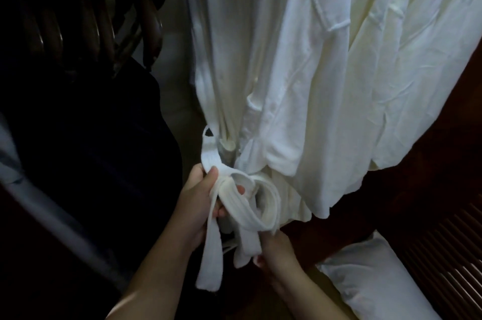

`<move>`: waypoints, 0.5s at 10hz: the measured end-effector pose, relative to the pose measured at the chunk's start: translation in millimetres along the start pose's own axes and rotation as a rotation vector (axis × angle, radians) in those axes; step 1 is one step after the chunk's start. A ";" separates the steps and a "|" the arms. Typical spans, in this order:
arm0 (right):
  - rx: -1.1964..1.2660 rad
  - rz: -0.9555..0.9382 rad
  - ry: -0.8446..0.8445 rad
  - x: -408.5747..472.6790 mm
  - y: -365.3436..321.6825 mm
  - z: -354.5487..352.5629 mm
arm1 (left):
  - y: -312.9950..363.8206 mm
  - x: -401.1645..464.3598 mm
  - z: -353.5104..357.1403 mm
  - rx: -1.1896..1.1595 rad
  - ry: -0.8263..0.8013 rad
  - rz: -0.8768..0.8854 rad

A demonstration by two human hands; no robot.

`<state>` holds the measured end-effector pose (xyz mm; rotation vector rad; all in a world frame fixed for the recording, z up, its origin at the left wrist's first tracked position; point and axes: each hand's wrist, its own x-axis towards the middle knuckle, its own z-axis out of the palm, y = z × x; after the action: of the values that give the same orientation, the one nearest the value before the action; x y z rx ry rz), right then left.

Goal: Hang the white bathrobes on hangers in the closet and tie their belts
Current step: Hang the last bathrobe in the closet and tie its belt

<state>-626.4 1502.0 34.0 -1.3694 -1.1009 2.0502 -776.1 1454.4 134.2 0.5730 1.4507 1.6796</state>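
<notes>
You have both hands on one white belt (pixel 245 205), low in the middle of the view. Your left hand (pixel 200 199) grips the belt where it comes through the belt loop (pixel 209 134) of the bathrobe, thumb on top and fingers curled round the gathered strands. Your right hand (pixel 276 252) sits just below and to the right, fingers curled on the belt's lower loop; the exact pinch is hidden by fabric. The belt forms a loose, half-made knot between your hands, with two tails hanging down, the longer one (pixel 211 262) ending beside your left forearm.

Two white bathrobes hang in the closet: the one you are tying (pixel 229 64) on the left, and a second (pixel 378 72) touching it on the right. One white pillow (pixel 370 283) lies at lower right. Several dark wooden hangers (pixel 86 20) are bunched at upper left; their number cannot be told in the gloom.
</notes>
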 end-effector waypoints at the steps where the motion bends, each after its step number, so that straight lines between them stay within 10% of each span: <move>1: -0.362 -0.086 0.220 16.0 22.8 -49.0 | -9.0 17.6 -17.1 0.257 0.058 0.022; 5: -0.857 0.288 0.323 29.8 89.5 -166.7 | -34.2 36.2 -6.0 0.499 0.098 0.099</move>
<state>-481.3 1533.0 -87.1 -2.2712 -1.8049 1.4504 -791.0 1480.1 93.8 0.8514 1.9583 1.4309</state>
